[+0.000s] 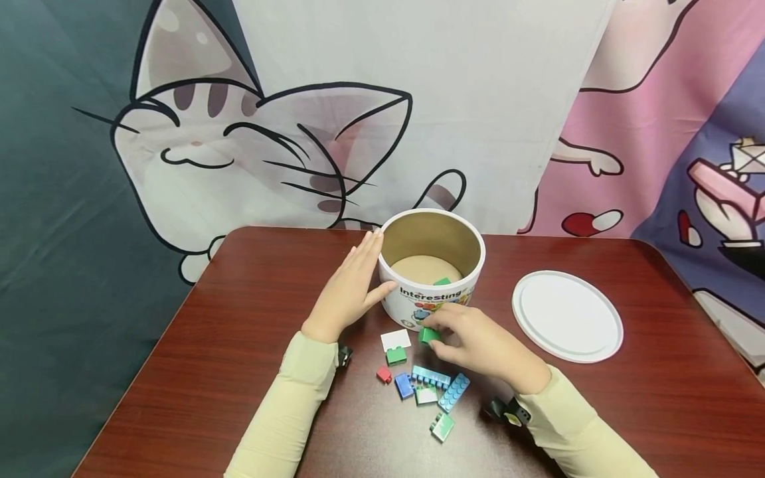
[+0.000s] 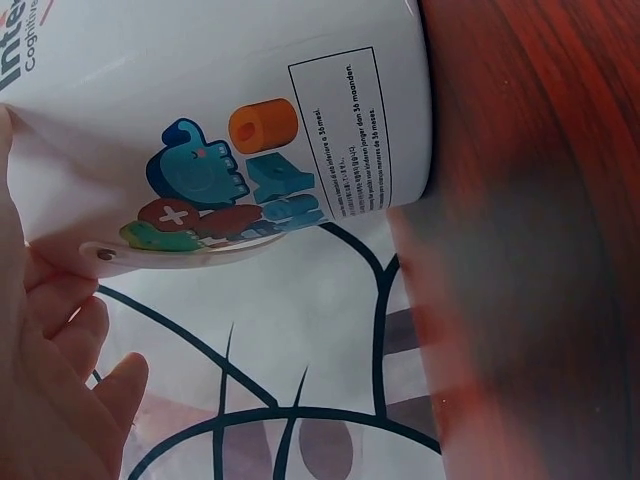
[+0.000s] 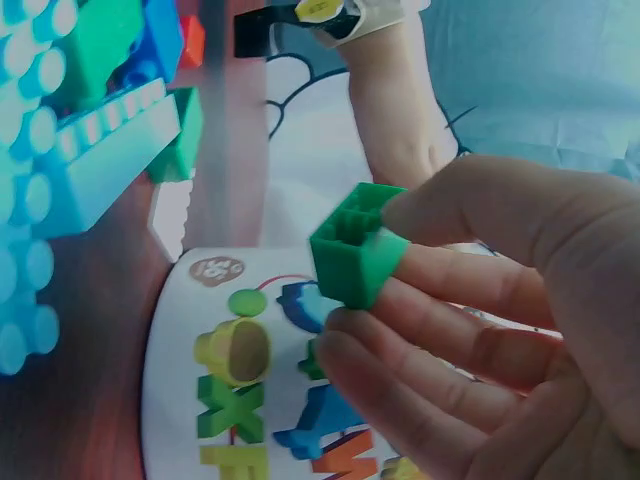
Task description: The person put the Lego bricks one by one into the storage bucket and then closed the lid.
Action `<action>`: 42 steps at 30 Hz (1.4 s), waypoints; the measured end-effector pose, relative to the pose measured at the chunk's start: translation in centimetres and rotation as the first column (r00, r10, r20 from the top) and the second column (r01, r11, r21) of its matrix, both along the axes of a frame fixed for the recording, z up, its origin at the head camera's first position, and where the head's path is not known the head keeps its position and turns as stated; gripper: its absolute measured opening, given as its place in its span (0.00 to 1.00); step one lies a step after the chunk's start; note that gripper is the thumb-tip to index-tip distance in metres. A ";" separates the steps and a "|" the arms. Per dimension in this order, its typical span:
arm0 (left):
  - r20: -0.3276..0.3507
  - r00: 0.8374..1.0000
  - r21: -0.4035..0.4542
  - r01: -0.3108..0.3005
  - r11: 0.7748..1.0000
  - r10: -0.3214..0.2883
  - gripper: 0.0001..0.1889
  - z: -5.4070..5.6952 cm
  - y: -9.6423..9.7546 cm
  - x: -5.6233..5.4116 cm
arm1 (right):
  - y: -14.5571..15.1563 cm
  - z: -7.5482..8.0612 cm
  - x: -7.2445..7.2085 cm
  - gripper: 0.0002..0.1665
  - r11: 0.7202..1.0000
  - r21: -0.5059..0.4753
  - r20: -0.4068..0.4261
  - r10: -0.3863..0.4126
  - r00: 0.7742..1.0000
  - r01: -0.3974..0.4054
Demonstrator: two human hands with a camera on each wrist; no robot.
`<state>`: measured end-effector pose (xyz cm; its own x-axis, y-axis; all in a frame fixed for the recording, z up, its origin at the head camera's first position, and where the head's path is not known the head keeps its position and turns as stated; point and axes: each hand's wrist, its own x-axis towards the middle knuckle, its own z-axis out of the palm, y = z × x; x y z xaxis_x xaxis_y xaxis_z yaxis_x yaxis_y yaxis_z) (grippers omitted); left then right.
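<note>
A white printed bucket stands near the table's far edge, its mouth tilted toward me in the head view; a green brick lies on its bottom. My left hand lies along the bucket's left side, fingers extended, thumb spread at the front. Between thumb and fingers, my right hand pinches another green building brick, held low before the bucket's printed front. Its hollow side shows in the right wrist view. The left wrist view has the bucket's printed wall with part of the left hand beside it.
Loose bricks lie in front of the bucket: a white one, a red one, a blue one, two light blue ones and several green ones. The round white lid lies flat at the right. A printed curtain hangs behind the table.
</note>
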<state>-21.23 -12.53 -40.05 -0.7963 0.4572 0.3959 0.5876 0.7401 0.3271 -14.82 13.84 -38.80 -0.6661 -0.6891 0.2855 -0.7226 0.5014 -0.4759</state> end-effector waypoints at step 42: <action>0.008 1.000 0.013 0.001 1.000 -0.001 0.46 -0.2 0.0 0.3 | -1.7 5.6 -7.5 0.15 0.977 -0.144 -0.048 -0.167 0.985 0.159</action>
